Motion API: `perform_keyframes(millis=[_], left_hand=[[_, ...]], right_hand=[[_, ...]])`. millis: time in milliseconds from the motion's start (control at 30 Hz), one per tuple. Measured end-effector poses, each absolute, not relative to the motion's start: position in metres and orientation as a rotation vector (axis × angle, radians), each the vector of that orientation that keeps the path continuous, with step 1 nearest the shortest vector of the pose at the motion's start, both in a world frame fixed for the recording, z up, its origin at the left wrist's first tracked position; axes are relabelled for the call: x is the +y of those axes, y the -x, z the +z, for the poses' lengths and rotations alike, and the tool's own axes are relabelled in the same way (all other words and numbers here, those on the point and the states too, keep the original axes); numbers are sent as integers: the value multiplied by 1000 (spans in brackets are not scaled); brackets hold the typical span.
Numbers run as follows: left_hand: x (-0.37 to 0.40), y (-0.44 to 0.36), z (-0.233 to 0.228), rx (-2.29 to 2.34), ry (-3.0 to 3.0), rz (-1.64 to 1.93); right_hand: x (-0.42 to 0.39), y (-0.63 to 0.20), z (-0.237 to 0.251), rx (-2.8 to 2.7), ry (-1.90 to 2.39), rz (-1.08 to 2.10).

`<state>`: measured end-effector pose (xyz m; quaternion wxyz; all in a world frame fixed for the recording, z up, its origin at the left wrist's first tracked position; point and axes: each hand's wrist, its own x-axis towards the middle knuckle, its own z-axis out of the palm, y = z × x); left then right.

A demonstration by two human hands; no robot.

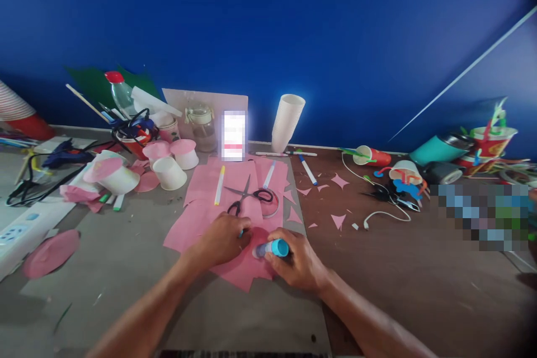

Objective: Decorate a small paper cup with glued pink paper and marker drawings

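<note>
At far left we see a white power strip (39, 222), then white paper cups (169, 174). Over the pink paper (182, 229), our left hand (224, 239) has its fingers curled together on a mostly hidden blue piece (241, 232). Spread scissors (244, 194) lie just beyond. Next, a glue stick (279, 247) tilts over the paper, our right hand's (298, 257) fingers clamped on it; pink scraps (338, 221) dot the brown worktop (377, 274).

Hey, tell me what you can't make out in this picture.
All in the head view:
Blue thing: mostly hidden by the left grip, so I can't identify it.
Blue-ended tube: partly covered by the right grip.
Bright rectangle: content pixelated.
Patch at right: pixelated.
Tilted cup stack: cut off by the left edge.
</note>
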<state>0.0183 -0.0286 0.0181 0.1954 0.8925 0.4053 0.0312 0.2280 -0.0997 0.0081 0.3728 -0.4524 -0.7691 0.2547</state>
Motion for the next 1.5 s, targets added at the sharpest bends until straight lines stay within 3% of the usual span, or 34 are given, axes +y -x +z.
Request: perform_keyframes(millis=[400, 700, 933, 1267, 1500], left_hand=[[-26, -20, 22, 1123, -2495, 51], [-25, -16, 26, 1124, -2403, 76], [-27, -15, 25, 1105, -2369, 97], [-26, -16, 13, 969, -2417, 398], [-27, -20, 22, 1031, -2478, 323]], right_hand=[[-100, -214, 6, -2009, 1092, 707], [-97, -248, 23, -1596, 1160, 703], [-95, -244, 26, -1809, 1130, 797], [-96, -238, 14, -2073, 1030, 609], [-96, -239, 16, -2089, 1044, 569]])
